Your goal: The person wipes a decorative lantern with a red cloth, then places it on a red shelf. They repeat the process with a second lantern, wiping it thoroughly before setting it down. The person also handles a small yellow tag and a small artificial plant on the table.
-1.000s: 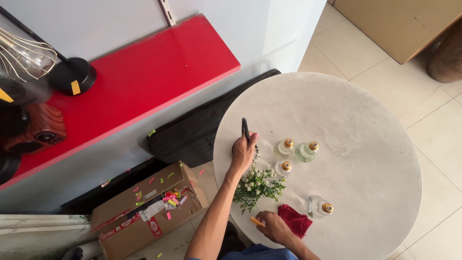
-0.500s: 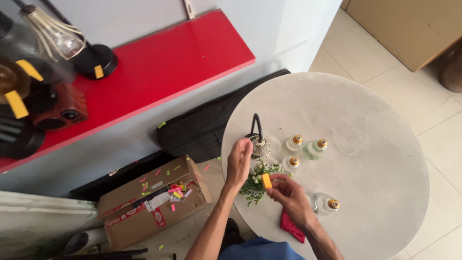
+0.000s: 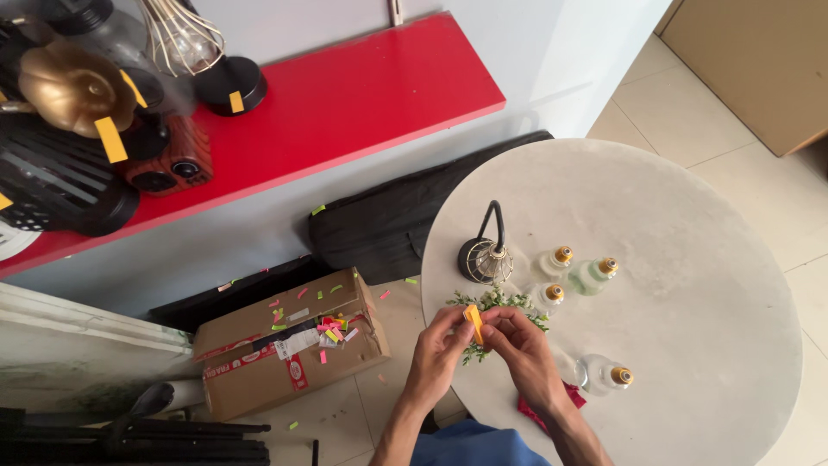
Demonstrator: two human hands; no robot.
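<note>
head view: the cardboard box (image 3: 289, 352) on the floor at nine o'clock from the hands carries loose scraps of bright coloured paper on its closed flaps. both the left hand (image 3: 440, 349) and the right hand (image 3: 522, 349) have their fingertips closed on a small orange tag (image 3: 474, 324), pinched between them over the near edge of the round, smooth pale table (image 3: 690, 250). clear glass bulbs (image 3: 552, 296) with brass caps, a green sprig (image 3: 496, 302) and a small wire-caged black lamp (image 3: 486, 257) lie at twelve to two o'clock.
</note>
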